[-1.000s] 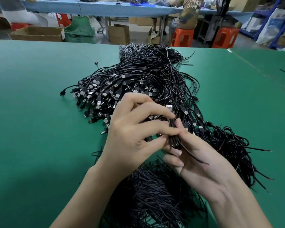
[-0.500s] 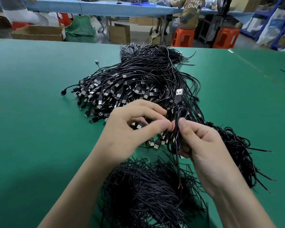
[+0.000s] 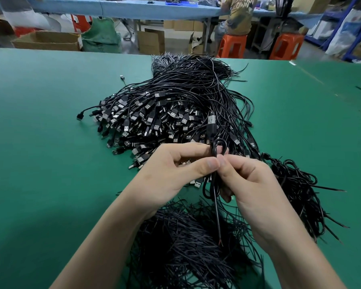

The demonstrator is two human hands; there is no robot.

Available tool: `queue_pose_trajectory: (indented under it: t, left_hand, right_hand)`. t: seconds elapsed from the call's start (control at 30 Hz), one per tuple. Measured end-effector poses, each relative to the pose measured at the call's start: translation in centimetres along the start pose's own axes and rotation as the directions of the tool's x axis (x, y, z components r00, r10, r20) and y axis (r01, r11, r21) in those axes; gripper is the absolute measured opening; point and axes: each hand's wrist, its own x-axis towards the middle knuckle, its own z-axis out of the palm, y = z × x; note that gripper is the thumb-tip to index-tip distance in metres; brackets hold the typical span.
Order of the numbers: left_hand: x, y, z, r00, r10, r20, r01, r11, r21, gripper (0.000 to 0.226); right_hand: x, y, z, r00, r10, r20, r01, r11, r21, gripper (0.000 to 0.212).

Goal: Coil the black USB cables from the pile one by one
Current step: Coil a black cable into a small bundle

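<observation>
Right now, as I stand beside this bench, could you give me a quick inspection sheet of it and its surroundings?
Surface: green table, matte covering.
Job's things: pile of black USB cables mid-table, plugs mostly toward the left; coiled cables heaped at the right.
Clutter: heap of thin black strands at the near edge; their kind is unclear.
Grippers: left hand and right hand both pinch the held cable with curled fingers.
Cables: held cable folded into loops, plug up, bare end hanging down.
Surroundings: orange stools, cardboard boxes and a seated person beyond the table.
</observation>
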Motion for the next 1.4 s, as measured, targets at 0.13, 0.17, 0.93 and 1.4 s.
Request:
queue_pose_trajectory:
  t: [0.13, 0.17, 0.93, 1.4]
  left_hand:
    - [0.1, -0.1, 0.3, 0.999, 0.03, -0.031, -0.03, 1.0, 0.002, 0.022]
    - [0.1, -0.1, 0.5, 0.999, 0.036, -0.037, -0.036, 0.999, -0.001, 0.023]
    - [-0.5, 0.7, 2.3, 0.981, 0.052, -0.185, -0.063, 0.996, -0.058, 0.012]
    - [0.2, -0.2, 1.4, 0.965, 0.117, -0.237, -0.114, 0.993, 0.027, 0.015]
  right_hand:
    - [-0.1, 0.1, 0.4, 0.999, 0.013, -0.049, -0.013, 1.0, 0.0, 0.044]
    - [-0.2, 0.3, 0.5, 0.997, 0.03, -0.064, -0.029, 0.999, 0.021, 0.049]
    - [-0.6, -0.4, 2.0, 0.974, 0.159, 0.161, -0.212, 0.895, 0.393, 0.059]
    - [-0.8, -1.1, 1.3, 0.986, 0.075, 0.146, -0.092, 0.99, 0.11, 0.042]
